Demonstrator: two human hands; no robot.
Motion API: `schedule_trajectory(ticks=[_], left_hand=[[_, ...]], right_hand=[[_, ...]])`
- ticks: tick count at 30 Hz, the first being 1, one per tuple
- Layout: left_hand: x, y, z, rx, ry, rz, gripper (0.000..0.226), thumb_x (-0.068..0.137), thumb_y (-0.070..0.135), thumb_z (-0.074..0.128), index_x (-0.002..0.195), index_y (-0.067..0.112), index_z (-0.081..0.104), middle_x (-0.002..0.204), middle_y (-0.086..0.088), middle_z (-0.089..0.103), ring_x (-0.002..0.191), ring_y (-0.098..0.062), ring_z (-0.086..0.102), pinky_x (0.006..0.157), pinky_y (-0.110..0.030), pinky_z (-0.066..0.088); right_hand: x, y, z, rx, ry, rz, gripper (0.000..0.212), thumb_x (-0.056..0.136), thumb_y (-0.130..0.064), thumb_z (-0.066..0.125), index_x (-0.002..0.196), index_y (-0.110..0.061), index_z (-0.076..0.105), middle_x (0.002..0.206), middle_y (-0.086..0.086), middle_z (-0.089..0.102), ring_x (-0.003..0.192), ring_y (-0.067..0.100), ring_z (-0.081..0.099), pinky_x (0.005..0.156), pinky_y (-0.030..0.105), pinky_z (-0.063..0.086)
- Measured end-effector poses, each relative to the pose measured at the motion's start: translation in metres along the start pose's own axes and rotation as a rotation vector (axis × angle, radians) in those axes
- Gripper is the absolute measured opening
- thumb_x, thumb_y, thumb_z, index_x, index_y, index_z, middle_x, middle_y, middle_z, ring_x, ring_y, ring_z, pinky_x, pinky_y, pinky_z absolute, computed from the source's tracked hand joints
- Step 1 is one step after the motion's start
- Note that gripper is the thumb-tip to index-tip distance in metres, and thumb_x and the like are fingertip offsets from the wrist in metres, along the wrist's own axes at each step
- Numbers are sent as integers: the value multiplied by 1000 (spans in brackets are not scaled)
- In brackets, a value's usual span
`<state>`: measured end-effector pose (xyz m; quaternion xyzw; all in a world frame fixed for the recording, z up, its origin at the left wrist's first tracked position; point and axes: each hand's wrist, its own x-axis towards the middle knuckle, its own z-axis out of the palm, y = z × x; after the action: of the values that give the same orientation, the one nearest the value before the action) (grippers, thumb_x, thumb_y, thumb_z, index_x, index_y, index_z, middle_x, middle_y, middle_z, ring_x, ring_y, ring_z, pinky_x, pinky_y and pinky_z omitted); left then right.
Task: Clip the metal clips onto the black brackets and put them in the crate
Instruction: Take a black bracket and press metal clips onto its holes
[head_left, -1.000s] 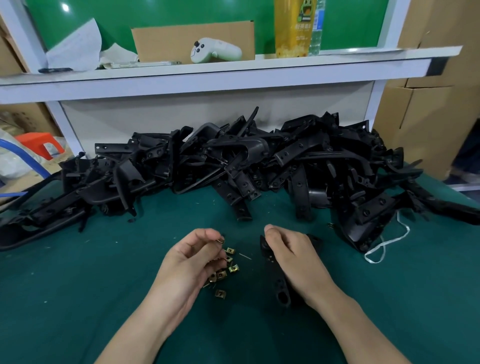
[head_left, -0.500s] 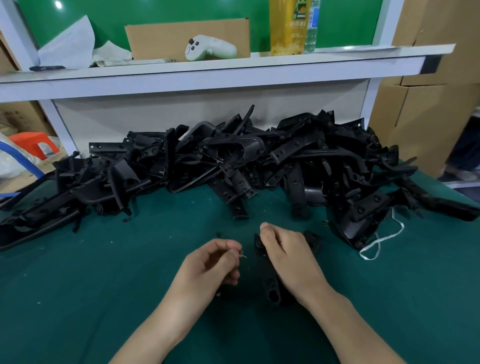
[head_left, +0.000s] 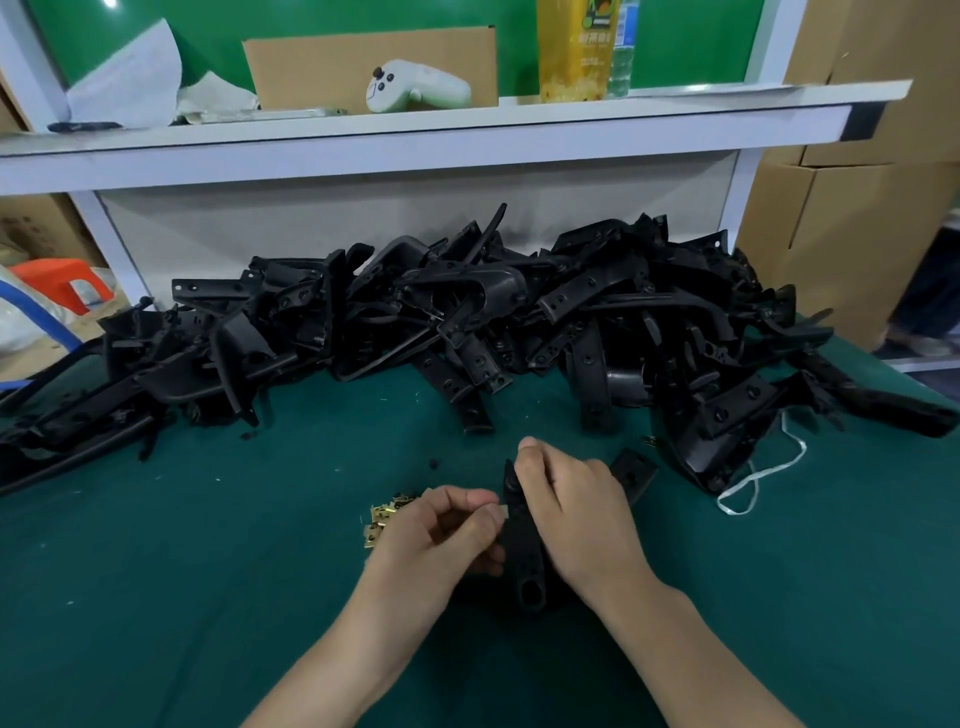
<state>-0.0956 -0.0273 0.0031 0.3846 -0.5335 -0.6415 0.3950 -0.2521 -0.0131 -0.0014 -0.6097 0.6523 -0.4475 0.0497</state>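
One clip (head_left: 503, 513) barely shows in left fingers (head_left: 467, 500) — bracket (head_left: 525, 556) half covered.

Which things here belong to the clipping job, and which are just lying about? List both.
Job: bracket in the right hand; small clip pinched by the left hand; loose clips; bracket pile.
Lying about: controller, bottle, white cord, cardboard boxes, orange stool.

The dark green cloth-covered counter (head_left: 156, 597) is lined along its back by a heap of black plastic brackets (head_left: 519, 322) — nearer, a small cluster of brass-coloured metal clips (head_left: 382, 517) and a looped white cord (head_left: 754, 477) are laid.
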Motion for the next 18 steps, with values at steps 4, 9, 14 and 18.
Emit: schedule_trajectory(ticks=[4, 9, 14, 18], left_hand=[[0, 2, 2, -122, 29, -33, 19, 72, 21, 79, 87, 9, 78, 76, -4, 69, 66, -13, 64, 63, -21, 55], [0, 2, 2, -202, 49, -66, 23, 62, 24, 81, 82, 12, 81, 72, -2, 67, 60, -9, 61, 57, -19, 53], [0, 6, -3, -296, -42, -134, 25, 63, 20, 80, 86, 12, 82, 70, -2, 66, 58, -9, 62, 55, -20, 53], [0, 8, -4, -430, -204, -228, 28, 75, 19, 72, 98, 4, 79, 78, -7, 68, 61, -10, 63, 58, -23, 56]], right_hand=[[-1, -4, 0, -123, 56, -70, 39, 100, -38, 31, 62, -37, 25, 41, -10, 30, 39, 12, 36, 45, 19, 22], [0, -7, 5, -134, 46, -115, 36, 100, -42, 23, 65, -36, 24, 42, -11, 27, 37, 12, 33, 45, 21, 25], [3, -7, 4, -10, 7, -113, 39, 99, -49, 20, 66, -33, 31, 46, -6, 36, 46, 18, 43, 48, 27, 35], [3, -7, 1, 264, -26, -5, 42, 97, -52, 27, 65, -28, 40, 51, -3, 38, 47, 16, 36, 51, 38, 38]])
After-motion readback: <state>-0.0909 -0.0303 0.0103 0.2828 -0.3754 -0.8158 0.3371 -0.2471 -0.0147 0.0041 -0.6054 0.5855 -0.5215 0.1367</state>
